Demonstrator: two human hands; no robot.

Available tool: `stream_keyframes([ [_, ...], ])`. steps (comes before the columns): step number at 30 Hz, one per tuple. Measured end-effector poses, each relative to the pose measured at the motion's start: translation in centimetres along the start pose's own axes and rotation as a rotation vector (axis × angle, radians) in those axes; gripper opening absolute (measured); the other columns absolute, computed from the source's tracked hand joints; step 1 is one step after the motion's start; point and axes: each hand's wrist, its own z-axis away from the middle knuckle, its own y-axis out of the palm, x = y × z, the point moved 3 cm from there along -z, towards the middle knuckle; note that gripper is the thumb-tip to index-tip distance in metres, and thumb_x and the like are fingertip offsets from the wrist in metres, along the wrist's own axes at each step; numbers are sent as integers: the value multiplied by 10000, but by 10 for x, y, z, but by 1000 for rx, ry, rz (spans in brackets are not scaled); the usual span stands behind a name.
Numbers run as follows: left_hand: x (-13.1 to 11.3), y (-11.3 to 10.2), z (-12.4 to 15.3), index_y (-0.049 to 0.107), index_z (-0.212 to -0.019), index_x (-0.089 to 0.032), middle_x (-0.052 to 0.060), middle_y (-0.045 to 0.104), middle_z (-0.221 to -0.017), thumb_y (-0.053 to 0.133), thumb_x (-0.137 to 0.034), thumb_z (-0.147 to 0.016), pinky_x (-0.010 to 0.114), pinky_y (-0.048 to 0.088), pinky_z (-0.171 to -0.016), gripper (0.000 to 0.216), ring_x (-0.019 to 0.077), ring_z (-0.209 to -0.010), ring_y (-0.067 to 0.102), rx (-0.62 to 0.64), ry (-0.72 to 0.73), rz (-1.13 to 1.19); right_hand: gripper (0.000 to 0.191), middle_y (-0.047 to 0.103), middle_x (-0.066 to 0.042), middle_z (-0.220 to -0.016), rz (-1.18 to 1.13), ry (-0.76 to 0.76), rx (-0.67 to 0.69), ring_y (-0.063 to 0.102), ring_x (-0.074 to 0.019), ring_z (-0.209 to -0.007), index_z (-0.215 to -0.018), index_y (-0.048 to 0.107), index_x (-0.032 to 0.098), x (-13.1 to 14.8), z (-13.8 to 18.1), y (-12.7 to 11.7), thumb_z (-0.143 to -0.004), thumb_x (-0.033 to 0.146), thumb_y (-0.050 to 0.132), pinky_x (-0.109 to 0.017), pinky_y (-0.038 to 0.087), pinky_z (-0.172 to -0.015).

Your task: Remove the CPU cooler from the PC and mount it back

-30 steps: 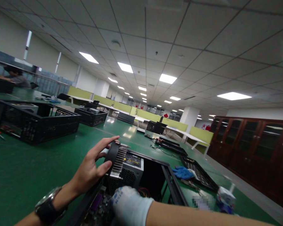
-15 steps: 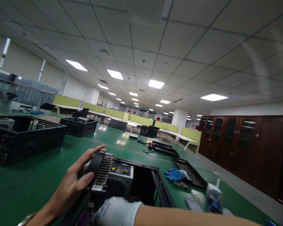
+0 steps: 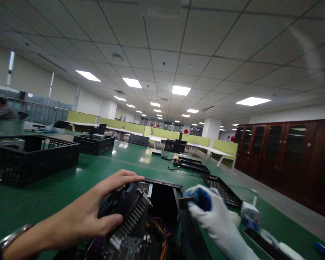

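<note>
My left hand [image 3: 89, 206], bare with a watch at the wrist, grips a CPU cooler [image 3: 132, 213] with a black fan and metal fins, thumb on the near side and fingers across the top. The cooler is tilted above the motherboard [image 3: 135, 245] inside an open black computer case [image 3: 196, 236]. My right hand [image 3: 213, 209], in a white glove with a blue palm, is closed at the case's right edge. Between its fingertips is a small flat dark piece [image 3: 186, 199] with a yellowish edge, blurred. Red and yellow cables [image 3: 165, 242] lie in the case.
Two more open black cases, a large one [image 3: 35, 159] and a smaller one [image 3: 96, 143], stand left on the green table [image 3: 119, 164]. Black panels [image 3: 223, 189] lie beyond my right hand. A phone [image 3: 264, 243] and a white-and-blue packet [image 3: 250, 213] are at right. A person [image 3: 1, 108] sits far left.
My right hand has moved up and right, from inside the case to its right edge, with the small piece now showing. My left hand has turned the cooler and shifted it to the right.
</note>
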Motion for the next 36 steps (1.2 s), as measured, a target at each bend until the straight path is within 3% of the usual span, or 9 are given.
stream_keyframes([
  [2, -10, 8, -9, 436, -1440, -405, -13, 410, -1508, 716, -342, -775, 480, 304, -1189, 724, 310, -1394, 386, 171, 6, -67, 264, 711, -38, -813, -68, 84, -133, 653, -219, -784, -836, 685, 194, -43, 19, -16, -741, 421, 588, -276, 496, -700],
  [5, -13, 29, -22, 481, -1406, -384, 6, 477, -1413, 796, -242, -640, 451, 389, -1143, 841, 296, -1296, 480, 411, 59, -214, 296, 699, -33, -720, -63, 240, -309, 644, -232, -697, -792, 683, 197, -101, 46, -20, -724, 475, 606, -293, 491, -645],
  [7, -5, 46, -29, 473, -1417, -357, 28, 498, -1375, 823, -250, -590, 448, 444, -1096, 904, 303, -1241, 514, 553, 104, -305, 301, 686, -26, -674, -70, 328, -398, 637, -234, -660, -786, 681, 197, -125, 60, -14, -727, 480, 594, -304, 492, -641],
  [12, 20, 75, -36, 385, -1484, -239, 108, 503, -1360, 846, -290, -561, 493, 481, -1047, 1033, 356, -1217, 521, 802, 141, -554, 303, 699, -31, -712, -102, 355, -308, 663, -245, -716, -818, 663, 207, -141, 75, 4, -743, 474, 543, -308, 499, -660],
  [15, 27, 82, -36, 347, -1500, -190, 145, 472, -1417, 864, -270, -541, 485, 447, -1091, 1092, 376, -1298, 476, 879, 93, -655, 280, 693, -22, -709, -84, 354, -201, 667, -236, -721, -811, 646, 214, -143, 80, 11, -756, 464, 531, -305, 492, -668],
  [20, 38, 90, -37, 203, -1556, -100, 259, 294, -1572, 875, -244, -525, 512, 335, -1169, 1239, 434, -1455, 285, 1015, -59, -719, 291, 692, -10, -688, -73, 386, -43, 646, -205, -621, -884, 644, 214, -154, 88, 24, -787, 463, 528, -281, 470, -585],
  [27, 47, 102, -41, 102, -1590, -227, 262, 343, -1541, 898, -189, -472, 662, 331, -1111, 1374, 513, -1385, 370, 1023, -49, -706, 264, 700, -14, -733, -78, 355, -43, 660, -211, -680, -849, 639, 217, -153, 90, 25, -779, 445, 526, -287, 496, -648],
  [36, 47, 95, -45, 118, -1583, -240, 239, 403, -1513, 897, -223, -482, 628, 350, -1113, 1349, 478, -1368, 415, 1036, 5, -600, 304, 716, -32, -745, -84, 375, -27, 673, -219, -655, -865, 652, 209, -152, 94, 30, -772, 464, 513, -291, 503, -608],
])
